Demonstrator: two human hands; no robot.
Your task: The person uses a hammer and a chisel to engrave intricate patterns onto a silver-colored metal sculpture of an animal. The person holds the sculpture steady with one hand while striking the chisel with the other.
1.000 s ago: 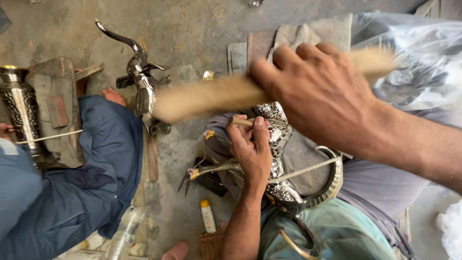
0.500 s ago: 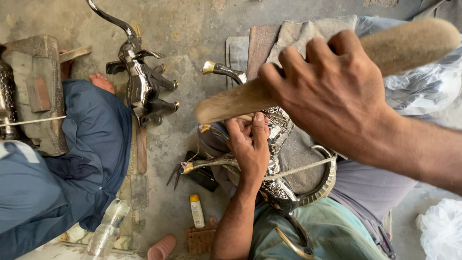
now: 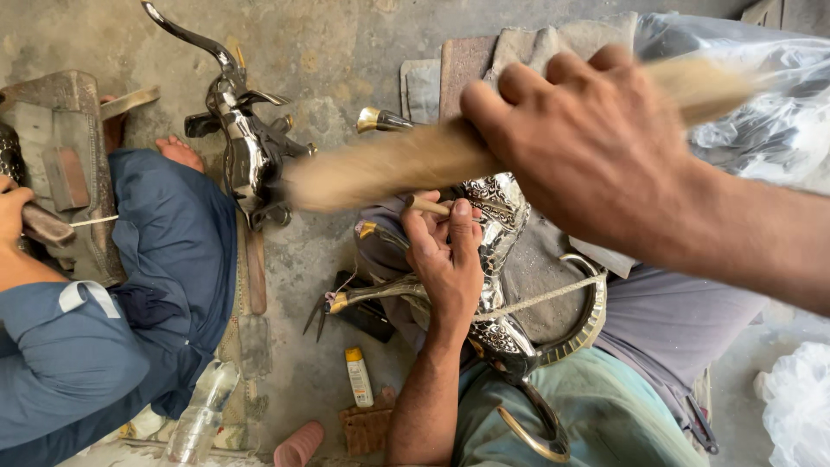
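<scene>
My right hand point(image 3: 596, 147) grips a tan wooden mallet point(image 3: 389, 160), raised and blurred above the work. Below it my left hand point(image 3: 450, 259) pinches a thin wooden-handled punch point(image 3: 425, 206) against an embossed silver metal animal figure point(image 3: 493, 259) that lies across my lap. The figure has brass-tipped horns point(image 3: 380, 121) and curved brass legs point(image 3: 588, 320), and a cord point(image 3: 545, 298) runs over it.
A person in blue clothes point(image 3: 112, 329) sits at the left with a bare foot point(image 3: 180, 152) on the concrete floor, a hand point(image 3: 12, 212) on a tool beside a metal block point(image 3: 60, 164). A second silver figure point(image 3: 246, 156), a plastic bottle point(image 3: 199, 415), a small yellow-capped tube point(image 3: 357, 376), plastic bags point(image 3: 761, 112).
My right hand has swung the mallet down and up over the punch; the view drifted slightly, and my left hand stays on the punch and figure.
</scene>
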